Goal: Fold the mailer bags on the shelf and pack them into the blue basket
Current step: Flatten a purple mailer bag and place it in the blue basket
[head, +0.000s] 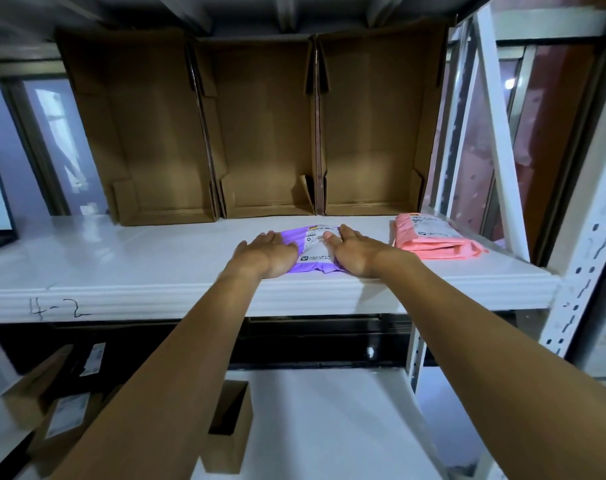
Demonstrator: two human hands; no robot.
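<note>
A purple mailer bag (314, 247) with a white printed label lies near the front of the white shelf (128, 258). My left hand (270, 252) lies flat on its left side with straight fingers. My right hand (350, 252) presses flat on its right side. To the right, a stack of folded pink mailer bags (433, 237) rests on the same shelf, apart from both hands. No blue basket is in view.
Three open brown cardboard boxes (267, 133) stand side by side against the back of the shelf. A white perforated upright (585, 258) bounds the shelf on the right. Small cardboard boxes (230, 431) sit on the lower shelf.
</note>
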